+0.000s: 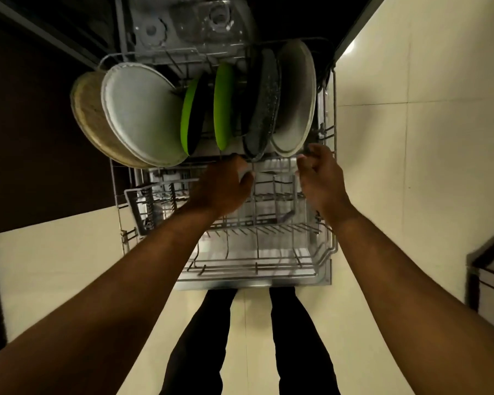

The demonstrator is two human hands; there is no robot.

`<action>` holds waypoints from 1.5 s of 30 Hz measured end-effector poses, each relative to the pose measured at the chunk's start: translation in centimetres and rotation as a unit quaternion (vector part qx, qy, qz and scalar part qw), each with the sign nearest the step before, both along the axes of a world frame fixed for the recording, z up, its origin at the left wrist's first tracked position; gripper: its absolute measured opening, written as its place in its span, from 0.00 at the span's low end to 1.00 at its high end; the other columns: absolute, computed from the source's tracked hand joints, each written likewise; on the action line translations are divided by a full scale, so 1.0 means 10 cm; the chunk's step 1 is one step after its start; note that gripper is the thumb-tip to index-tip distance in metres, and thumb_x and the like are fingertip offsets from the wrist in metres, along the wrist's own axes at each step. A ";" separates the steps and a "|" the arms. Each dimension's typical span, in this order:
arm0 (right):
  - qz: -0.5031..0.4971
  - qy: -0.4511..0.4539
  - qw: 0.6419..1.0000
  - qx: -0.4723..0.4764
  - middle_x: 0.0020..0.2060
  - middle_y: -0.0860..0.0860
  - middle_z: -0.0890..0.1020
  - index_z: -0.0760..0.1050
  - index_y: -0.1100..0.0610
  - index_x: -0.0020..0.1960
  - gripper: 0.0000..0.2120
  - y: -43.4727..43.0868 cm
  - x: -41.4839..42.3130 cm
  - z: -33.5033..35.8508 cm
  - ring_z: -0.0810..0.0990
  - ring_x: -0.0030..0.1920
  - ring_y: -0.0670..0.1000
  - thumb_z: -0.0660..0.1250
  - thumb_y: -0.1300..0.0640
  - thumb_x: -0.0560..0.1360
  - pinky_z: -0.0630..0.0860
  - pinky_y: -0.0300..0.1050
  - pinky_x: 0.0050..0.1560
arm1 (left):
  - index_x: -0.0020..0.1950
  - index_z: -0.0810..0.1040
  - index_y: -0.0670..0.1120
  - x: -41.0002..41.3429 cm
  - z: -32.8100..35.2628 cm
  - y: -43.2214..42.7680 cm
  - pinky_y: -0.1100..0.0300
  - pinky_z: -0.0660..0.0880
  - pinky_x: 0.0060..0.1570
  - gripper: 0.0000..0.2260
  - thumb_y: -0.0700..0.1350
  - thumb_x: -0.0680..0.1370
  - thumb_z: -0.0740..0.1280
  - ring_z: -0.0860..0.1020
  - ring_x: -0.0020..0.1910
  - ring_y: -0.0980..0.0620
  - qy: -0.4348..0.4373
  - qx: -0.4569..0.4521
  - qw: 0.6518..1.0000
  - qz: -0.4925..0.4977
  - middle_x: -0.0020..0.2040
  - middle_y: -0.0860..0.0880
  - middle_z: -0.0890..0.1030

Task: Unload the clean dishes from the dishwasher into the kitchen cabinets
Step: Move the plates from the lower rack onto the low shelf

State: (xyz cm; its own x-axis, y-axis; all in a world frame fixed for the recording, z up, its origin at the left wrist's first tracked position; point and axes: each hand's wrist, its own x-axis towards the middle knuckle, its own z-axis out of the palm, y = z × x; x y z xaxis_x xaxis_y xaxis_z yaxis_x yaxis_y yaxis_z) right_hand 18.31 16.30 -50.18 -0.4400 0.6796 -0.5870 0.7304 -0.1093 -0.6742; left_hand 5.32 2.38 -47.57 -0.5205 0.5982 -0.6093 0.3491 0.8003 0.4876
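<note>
Step in hand: reaching for a plate. Left hand [226,186] curled over the rack [248,269] wire, possibly gripping it; fingers hidden. Right hand [320,175] half-open, empty, just beside the grey plate [295,98]. Best to pinch the rim and lift straight up. Farther back stand green plates [223,106], a dark plate [261,109] and large pale plates [143,115].

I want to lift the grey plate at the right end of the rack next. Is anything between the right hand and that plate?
Nothing visible. The right hand is just at the lower rim of the grey plate, with only open rack wire below. The dark speckled plate leans close on its left side.
</note>
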 end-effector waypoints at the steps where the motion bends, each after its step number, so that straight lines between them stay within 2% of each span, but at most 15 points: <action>1: 0.000 0.000 1.000 0.004 0.52 0.50 0.80 0.69 0.56 0.67 0.17 0.01 -0.06 -0.08 0.79 0.51 0.50 0.63 0.52 0.80 0.76 0.37 0.47 | 0.60 0.76 0.42 0.01 -0.09 0.04 0.52 0.76 0.52 0.15 0.51 0.79 0.63 0.80 0.52 0.42 0.001 0.006 1.000 0.014 0.53 0.41 0.81; 4: 0.005 0.010 1.000 0.012 0.52 0.51 0.79 0.69 0.56 0.66 0.17 0.05 -0.23 -0.34 0.78 0.51 0.49 0.64 0.51 0.79 0.71 0.34 0.42 | 0.71 0.67 0.42 0.03 -0.35 0.16 0.54 0.75 0.55 0.23 0.49 0.79 0.67 0.78 0.59 0.43 0.020 0.010 0.998 0.054 0.62 0.41 0.78; 6: 0.004 0.021 1.000 0.015 0.56 0.51 0.79 0.69 0.56 0.67 0.19 0.07 -0.31 -0.45 0.77 0.53 0.47 0.65 0.52 0.78 0.71 0.35 0.47 | 0.75 0.63 0.43 0.04 -0.48 0.26 0.59 0.71 0.55 0.29 0.51 0.78 0.68 0.76 0.64 0.43 0.030 0.016 0.997 0.065 0.66 0.42 0.76; 8: 0.001 0.029 0.999 0.018 0.58 0.50 0.79 0.70 0.56 0.68 0.20 0.11 -0.37 -0.55 0.76 0.54 0.46 0.65 0.52 0.78 0.71 0.36 0.50 | 0.76 0.62 0.42 0.03 -0.61 0.37 0.62 0.70 0.52 0.32 0.53 0.77 0.68 0.76 0.64 0.44 0.038 0.024 0.997 0.067 0.66 0.42 0.77; 11: 0.005 0.027 0.999 0.032 0.55 0.50 0.81 0.73 0.57 0.66 0.17 0.20 -0.43 -0.66 0.78 0.52 0.46 0.64 0.52 0.79 0.72 0.27 0.42 | 0.75 0.65 0.40 -0.04 -0.74 0.55 0.58 0.73 0.54 0.32 0.56 0.77 0.67 0.76 0.63 0.43 0.068 0.005 0.996 0.057 0.65 0.41 0.77; 16: 0.013 0.028 0.999 0.024 0.45 0.52 0.80 0.76 0.60 0.59 0.11 0.31 -0.47 -0.72 0.77 0.39 0.43 0.61 0.57 0.80 0.70 0.31 0.34 | 0.67 0.71 0.38 -0.06 -0.77 0.79 0.56 0.72 0.37 0.20 0.52 0.83 0.58 0.81 0.49 0.40 0.074 -0.029 0.997 0.021 0.52 0.38 0.80; 20: 0.029 0.029 0.999 0.028 0.49 0.52 0.80 0.74 0.60 0.62 0.13 0.34 -0.47 -0.56 0.78 0.44 0.45 0.58 0.57 0.82 0.70 0.28 0.37 | 0.73 0.65 0.38 -0.06 -0.60 0.80 0.55 0.72 0.39 0.20 0.46 0.83 0.57 0.80 0.48 0.41 0.045 -0.026 0.997 0.051 0.55 0.38 0.79; 24: 0.034 0.018 0.999 0.023 0.49 0.52 0.79 0.74 0.59 0.62 0.12 0.34 -0.40 -0.28 0.78 0.47 0.49 0.58 0.56 0.82 0.74 0.35 0.42 | 0.62 0.74 0.33 -0.05 -0.30 0.68 0.59 0.70 0.36 0.15 0.43 0.83 0.57 0.80 0.46 0.41 0.020 -0.033 0.995 0.094 0.52 0.36 0.79; 26: 0.033 0.014 0.999 0.020 0.49 0.50 0.77 0.73 0.59 0.64 0.13 0.34 -0.35 -0.11 0.77 0.48 0.50 0.58 0.56 0.82 0.74 0.40 0.46 | 0.64 0.73 0.32 -0.05 -0.13 0.61 0.70 0.66 0.26 0.15 0.42 0.83 0.58 0.77 0.39 0.47 0.006 -0.024 0.994 0.108 0.54 0.36 0.79; 29: 0.032 -0.006 0.999 0.027 0.50 0.52 0.78 0.73 0.60 0.64 0.14 0.34 -0.25 0.19 0.76 0.48 0.48 0.58 0.56 0.82 0.69 0.36 0.45 | 0.64 0.73 0.35 -0.02 0.13 0.49 0.71 0.65 0.22 0.14 0.40 0.83 0.58 0.72 0.30 0.54 -0.014 0.017 0.992 0.126 0.47 0.38 0.80; 32: 0.027 -0.004 0.999 0.040 0.50 0.54 0.80 0.74 0.61 0.63 0.13 0.34 -0.15 0.46 0.78 0.50 0.52 0.59 0.56 0.82 0.69 0.37 0.45 | 0.62 0.76 0.42 0.02 0.40 0.45 0.65 0.67 0.31 0.12 0.44 0.82 0.58 0.79 0.40 0.47 -0.034 0.053 0.988 0.143 0.47 0.43 0.81; 34: 0.032 -0.006 0.999 0.043 0.52 0.57 0.81 0.74 0.61 0.63 0.14 0.34 -0.10 0.66 0.79 0.51 0.54 0.58 0.56 0.82 0.70 0.38 0.47 | 0.64 0.76 0.45 0.05 0.61 0.45 0.61 0.71 0.42 0.12 0.45 0.82 0.59 0.78 0.48 0.49 -0.041 0.039 0.981 0.185 0.50 0.49 0.78; 37: 0.027 -0.024 0.998 0.049 0.57 0.58 0.81 0.73 0.60 0.66 0.15 0.34 -0.05 0.96 0.79 0.56 0.57 0.58 0.55 0.82 0.68 0.38 0.49 | 0.63 0.76 0.43 0.09 0.89 0.48 0.53 0.77 0.54 0.13 0.41 0.79 0.62 0.79 0.55 0.44 -0.082 0.075 0.961 0.253 0.57 0.44 0.81; 42: 0.034 -0.019 0.998 0.052 0.58 0.58 0.80 0.71 0.58 0.69 0.18 0.24 0.04 1.55 0.79 0.55 0.58 0.58 0.53 0.83 0.72 0.41 0.48 | 0.61 0.77 0.41 0.19 1.58 0.43 0.56 0.75 0.55 0.12 0.37 0.79 0.62 0.78 0.54 0.48 -0.150 0.114 0.910 0.369 0.54 0.47 0.80; 45: 0.055 -0.027 0.996 0.061 0.56 0.59 0.81 0.69 0.59 0.71 0.20 0.16 0.12 1.91 0.81 0.53 0.58 0.57 0.51 0.83 0.76 0.44 0.49 | 0.51 0.76 0.47 0.27 2.00 0.35 0.53 0.76 0.54 0.05 0.40 0.81 0.62 0.78 0.50 0.50 -0.180 0.121 0.880 0.422 0.48 0.49 0.80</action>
State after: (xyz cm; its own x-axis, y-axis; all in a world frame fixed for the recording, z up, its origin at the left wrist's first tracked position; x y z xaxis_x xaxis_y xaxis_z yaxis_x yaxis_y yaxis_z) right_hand 19.47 17.94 -31.07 -0.4857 0.6964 -0.5282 0.7696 0.0542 -0.6362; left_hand 7.99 5.84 -27.55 -0.6416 0.2269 -0.7327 -0.5310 0.5579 0.6378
